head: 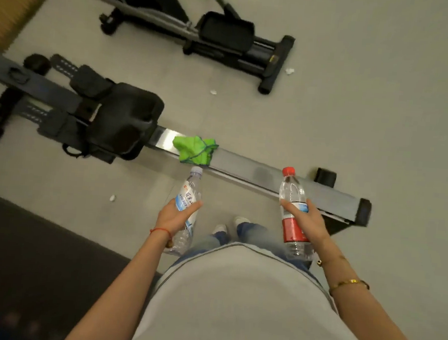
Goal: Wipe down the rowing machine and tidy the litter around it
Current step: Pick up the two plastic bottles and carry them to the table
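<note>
We are clearing litter: left hand (pixel 178 214) gripping a blue-label bottle (pixel 187 207), right hand (pixel 306 219) gripping a red-label bottle (pixel 293 215), cloth (pixel 194 149) lying on the rower's rail (pixel 257 172); likely binning both next, then the floor's paper scraps (pixel 112 197).

Two plastic bottles are held, a white-capped bottle (pixel 187 210) in the left hand (pixel 174 215) and a red-capped bottle (pixel 293 215) in the right hand (pixel 307 219). One green cloth (pixel 194 150) lies just beyond the left fingers. Three paper scraps: one (pixel 112 197) left of them, two (pixel 213 91) (pixel 289 71) far beyond. Two exercise machines: rowing machine (pixel 257 172), second machine (pixel 227 41).
</note>
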